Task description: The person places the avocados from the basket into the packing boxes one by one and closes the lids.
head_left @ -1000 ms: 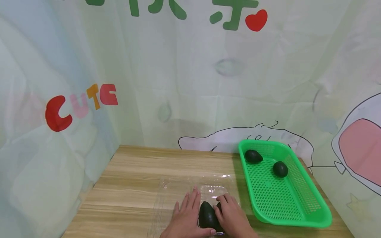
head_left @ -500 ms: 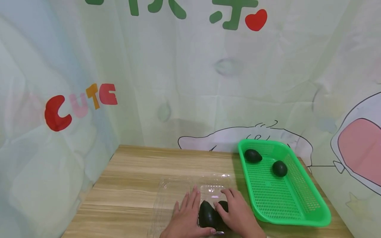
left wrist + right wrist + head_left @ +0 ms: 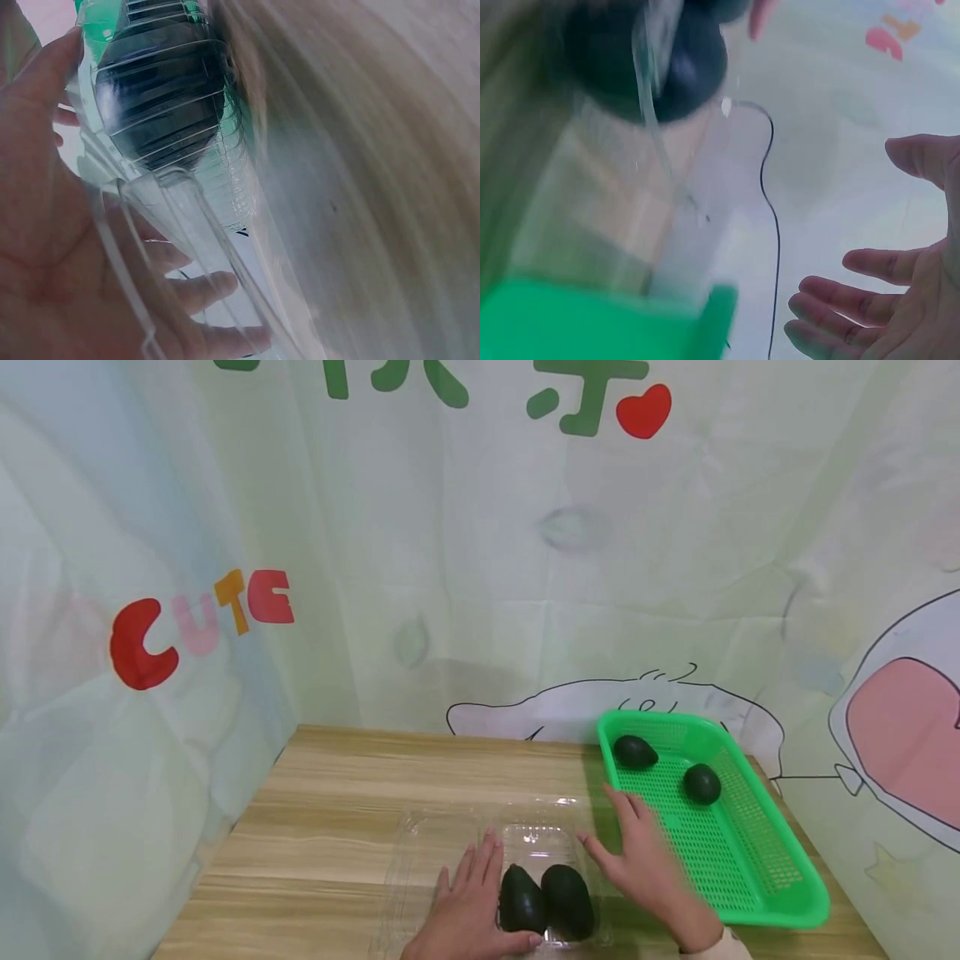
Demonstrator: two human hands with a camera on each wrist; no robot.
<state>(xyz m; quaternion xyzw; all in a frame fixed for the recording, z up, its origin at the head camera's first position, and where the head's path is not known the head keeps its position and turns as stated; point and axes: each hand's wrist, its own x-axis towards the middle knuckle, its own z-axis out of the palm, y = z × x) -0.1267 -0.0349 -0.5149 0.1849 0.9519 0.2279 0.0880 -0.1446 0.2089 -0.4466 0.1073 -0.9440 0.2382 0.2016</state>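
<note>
A clear plastic clamshell container (image 3: 536,839) lies opened out on the table. Two dark avocados, a left one (image 3: 522,903) and a right one (image 3: 568,903), sit side by side in the near part of its right half. My left hand (image 3: 467,912) rests with straight fingers along the container's middle fold, thumb by the left avocado's near end. In the left wrist view, an avocado (image 3: 161,97) shows through the ribbed plastic wall. My right hand (image 3: 647,858), fingers spread and holding nothing, hovers between the container and the green basket (image 3: 806,906).
Inside the basket, toward its far end, lie two more avocados, one at the left (image 3: 635,752) and one near the middle (image 3: 702,784). The wood-grain table (image 3: 330,827) meets a printed cloth backdrop (image 3: 480,568) behind and at both sides.
My right hand has let go of the right avocado, leaving it in the container, and has moved right toward the basket. My left hand has stayed in place.
</note>
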